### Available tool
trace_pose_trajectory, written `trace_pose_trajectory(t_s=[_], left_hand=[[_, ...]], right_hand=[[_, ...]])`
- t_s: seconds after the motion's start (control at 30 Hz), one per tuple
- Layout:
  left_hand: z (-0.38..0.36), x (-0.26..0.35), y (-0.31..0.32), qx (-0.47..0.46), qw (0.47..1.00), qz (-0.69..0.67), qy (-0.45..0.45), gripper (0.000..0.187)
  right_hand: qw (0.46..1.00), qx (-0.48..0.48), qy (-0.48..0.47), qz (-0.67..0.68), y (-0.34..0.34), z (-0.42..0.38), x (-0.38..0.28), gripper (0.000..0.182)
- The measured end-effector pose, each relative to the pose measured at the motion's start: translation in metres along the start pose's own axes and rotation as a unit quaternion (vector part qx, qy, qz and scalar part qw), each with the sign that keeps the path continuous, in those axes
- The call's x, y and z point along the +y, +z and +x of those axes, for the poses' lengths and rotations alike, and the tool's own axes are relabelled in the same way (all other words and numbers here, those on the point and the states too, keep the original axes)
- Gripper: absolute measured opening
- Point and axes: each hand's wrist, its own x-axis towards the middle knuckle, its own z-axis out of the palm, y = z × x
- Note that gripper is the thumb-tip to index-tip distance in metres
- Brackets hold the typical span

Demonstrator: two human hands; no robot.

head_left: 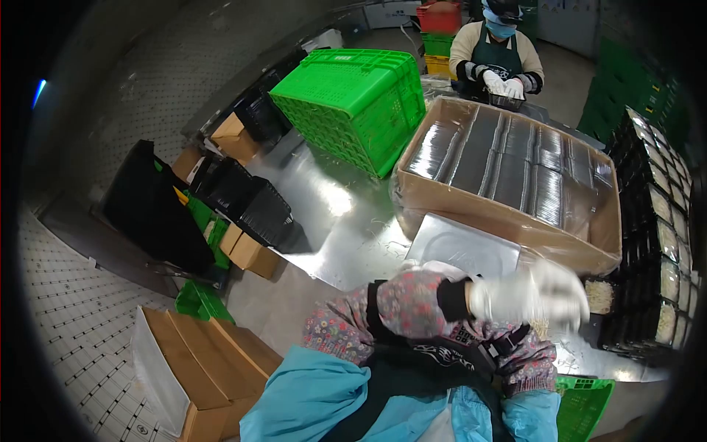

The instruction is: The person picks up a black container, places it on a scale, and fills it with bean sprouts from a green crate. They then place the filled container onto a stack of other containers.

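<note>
My left hand (532,296), in a white glove, reaches across to the right and is smeared by motion, so its fingers cannot be made out. Just beyond its fingertips is a mass of pale shreds (599,296) at the foot of the stacked black containers (658,243), which hold similar pale contents. Only a bit of white glove shows of my right hand (436,268), behind my left sleeve; its fingers are hidden. It is close to the near edge of a silver square plate (465,246) on the metal table (331,243).
A large lined carton (508,217) packed with black trays stands ahead, a green crate (346,103) left of it. A co-worker (502,55) in white gloves handles a black tray across the table. Left are black trays (239,195) and cardboard boxes (199,361); a green crate (585,401) is lower right.
</note>
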Motion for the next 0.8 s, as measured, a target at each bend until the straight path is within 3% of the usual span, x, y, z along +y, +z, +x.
trace_pose_trajectory(t_s=[0.03, 0.07, 0.13, 0.17, 0.2, 0.23, 0.3, 0.37, 0.43, 0.57, 0.63, 0.67, 0.8], left_hand=[[0.004, -0.006, -0.021, 0.076, 0.989, -0.116, -0.047, 0.020], [0.010, -0.009, -0.050, 0.148, 0.984, -0.101, -0.008, 0.024], [0.007, -0.005, -0.114, 0.289, 0.954, 0.077, 0.024, 0.028], [0.004, 0.003, -0.113, 0.289, 0.955, 0.063, 0.005, 0.029], [-0.013, -0.020, -0.191, 0.408, 0.902, -0.138, 0.037, 0.028], [-0.028, -0.020, -0.217, 0.505, 0.850, -0.147, 0.031, 0.030], [-0.056, -0.027, -0.258, 0.613, 0.754, -0.224, 0.072, 0.039], [-0.087, -0.047, -0.287, 0.613, 0.730, -0.267, 0.144, 0.043], [-0.109, -0.067, -0.301, 0.609, 0.697, -0.335, 0.177, 0.042], [-0.117, -0.083, -0.308, 0.664, 0.659, -0.321, 0.144, 0.043], [-0.114, -0.089, -0.307, 0.714, 0.669, -0.197, 0.065, 0.043], [-0.113, -0.093, -0.307, 0.712, 0.671, -0.199, 0.062, 0.043], [-0.103, -0.115, -0.289, 0.652, 0.713, 0.255, 0.037, 0.023]], right_hand=[[0.997, 0.052, 0.036, -0.053, -0.004, -0.010, 0.005, 0.035], [0.987, 0.102, 0.072, -0.105, -0.007, -0.020, 0.012, 0.034], [0.949, 0.195, 0.142, -0.206, -0.012, -0.038, 0.034, 0.033], [0.947, 0.199, 0.127, -0.219, -0.016, -0.044, 0.065, 0.035], [0.960, 0.234, 0.148, -0.042, -0.021, -0.049, 0.062, 0.040], [0.940, 0.264, 0.164, 0.139, -0.024, -0.053, 0.058, 0.046], [0.933, 0.266, 0.170, 0.175, -0.022, -0.055, 0.047, 0.050], [0.931, 0.247, 0.111, 0.244, -0.011, -0.048, 0.034, 0.047], [0.934, 0.210, 0.085, 0.275, 0.007, -0.039, 0.042, 0.059], [0.861, 0.202, 0.124, 0.450, 0.053, -0.019, 0.053, 0.057], [0.840, 0.232, 0.125, 0.475, 0.061, -0.008, 0.047, 0.053], [0.831, 0.248, 0.129, 0.480, 0.061, -0.003, 0.044, 0.053], [0.803, 0.289, 0.158, 0.496, 0.063, 0.007, 0.033, 0.050]])
